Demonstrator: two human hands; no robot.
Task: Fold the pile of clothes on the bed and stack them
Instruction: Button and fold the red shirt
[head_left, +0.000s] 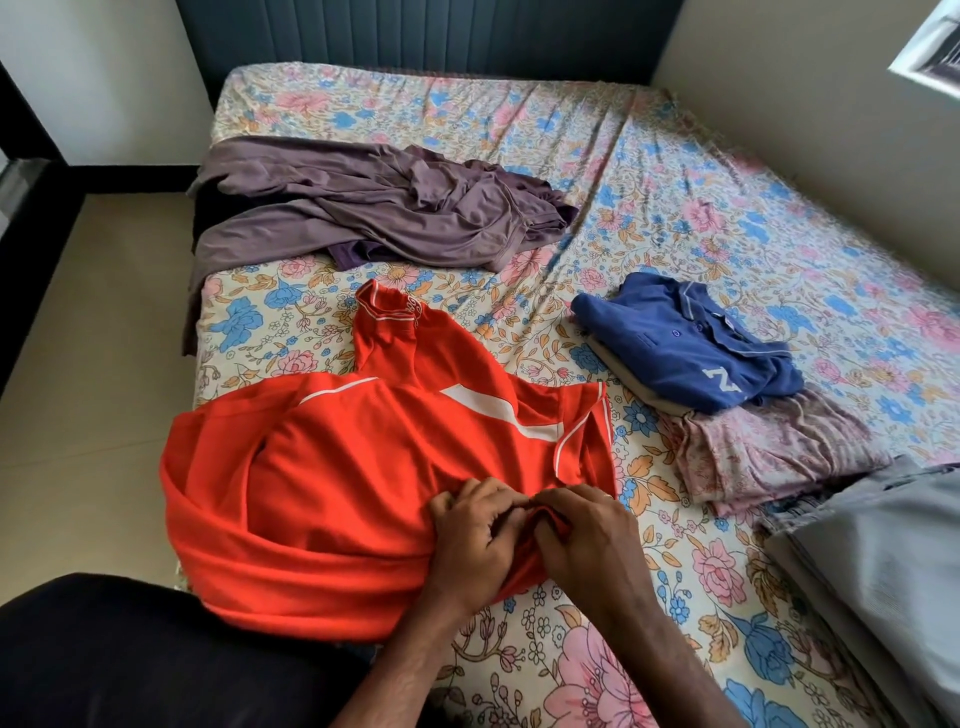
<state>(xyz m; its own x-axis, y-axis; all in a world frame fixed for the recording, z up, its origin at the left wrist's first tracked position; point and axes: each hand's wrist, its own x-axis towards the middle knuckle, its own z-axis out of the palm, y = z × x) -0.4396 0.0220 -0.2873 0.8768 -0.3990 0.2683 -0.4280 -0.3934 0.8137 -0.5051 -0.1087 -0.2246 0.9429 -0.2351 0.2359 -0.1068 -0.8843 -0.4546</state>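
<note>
Red shirt (374, 467): mid-fold on bed (675, 171). Left hand (470, 540), right hand (587, 540): both pinching bunched hem. Advised: pull hem taut, align edges, smooth before folding.

Both bare forearms reached forward from the lower edge of the view and converged, so that the two hands met side by side, knuckles up. The left hand (470, 530) lay with its back to the camera, its fingers curled under and gripping a bunched fold of the red shirt (363, 467). The right hand (582, 535) sat just beside it, touching it at the fingertips, its fingers likewise bent down and pinching the same fold, the wrist angled inward toward the left hand.
</note>
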